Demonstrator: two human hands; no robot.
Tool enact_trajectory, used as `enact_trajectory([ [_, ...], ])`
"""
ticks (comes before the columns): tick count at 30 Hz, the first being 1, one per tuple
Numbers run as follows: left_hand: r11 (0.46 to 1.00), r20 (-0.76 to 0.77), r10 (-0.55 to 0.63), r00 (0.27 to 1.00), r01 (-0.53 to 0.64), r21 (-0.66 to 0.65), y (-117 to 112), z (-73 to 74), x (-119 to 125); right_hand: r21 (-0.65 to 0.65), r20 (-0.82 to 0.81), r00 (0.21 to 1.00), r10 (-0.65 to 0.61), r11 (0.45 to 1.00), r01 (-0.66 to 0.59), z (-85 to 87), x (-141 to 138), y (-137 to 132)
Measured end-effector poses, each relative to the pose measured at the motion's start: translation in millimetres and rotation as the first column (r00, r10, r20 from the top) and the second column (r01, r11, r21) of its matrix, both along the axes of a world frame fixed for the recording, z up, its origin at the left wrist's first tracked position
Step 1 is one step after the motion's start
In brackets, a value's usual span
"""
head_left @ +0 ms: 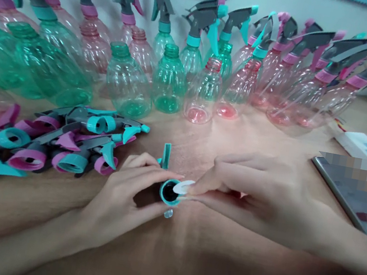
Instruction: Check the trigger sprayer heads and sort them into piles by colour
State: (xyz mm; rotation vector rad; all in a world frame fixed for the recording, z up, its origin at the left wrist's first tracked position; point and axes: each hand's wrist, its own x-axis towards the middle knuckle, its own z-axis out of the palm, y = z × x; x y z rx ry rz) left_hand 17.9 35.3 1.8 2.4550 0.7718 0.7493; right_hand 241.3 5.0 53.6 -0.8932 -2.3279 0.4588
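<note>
Between the thumb and fingers of my left hand is a spray trigger head, its teal collar facing up and its dark inside showing. My right hand pinches a small white disc, likely a gasket, tilted at the collar's right rim. Whether the disc touches the rim I cannot tell. A small clear piece shows just below the collar. Left of my left hand lies a pile of loose spray trigger heads in grey with pink or teal collars and levers.
Behind my hands stand several clear green bottles and pink bottles with open necks. Farther back, several bottles carry trigger heads. At the right are a phone-like dark slab, partly blurred out, and a white box.
</note>
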Motion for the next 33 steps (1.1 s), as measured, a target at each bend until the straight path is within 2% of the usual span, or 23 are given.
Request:
enact_trajectory([
  [3,1.000,0.030,0.024,0.999,-0.024,-0.007,0,-1.0,0,0.129,0.004,1.000,-0.015,0.992,0.014,-15.3,-6,1],
  [5,1.000,0.037,0.030,0.999,-0.029,-0.004,0,-1.6,0,0.121,0.027,1.000,0.005,0.993,-0.009,-22.9,-8,1],
  [10,1.000,0.044,0.031,0.999,-0.031,-0.004,0,-2.4,0,-0.116,0.001,0.997,0.079,0.990,-0.079,-31.6,-8,2],
  [15,1.000,0.033,0.023,0.999,-0.023,-0.015,0,-0.8,0,-0.302,-0.110,0.991,0.072,0.948,-0.103,-40.0,-8,4],
  [18,0.999,0.040,0.022,0.999,-0.021,-0.025,-1,-0.7,0,-0.383,-0.116,0.991,0.069,0.917,-0.109,-36.7,-8,5],
  [23,0.999,0.047,0.012,0.999,-0.010,-0.043,-2,-3.5,-1,-0.305,-0.180,0.983,-0.019,0.952,-0.038,-24.8,-9,5],
  [27,0.999,0.039,0.009,0.999,-0.008,-0.044,-1,-3.5,-1,-0.231,-0.062,0.998,-0.026,0.973,0.011,-24.6,-8,6],
  [33,0.999,0.019,0.038,0.999,-0.038,-0.024,0,-2.9,0,-0.229,0.066,0.997,-0.050,0.971,0.064,-23.7,-5,6],
])
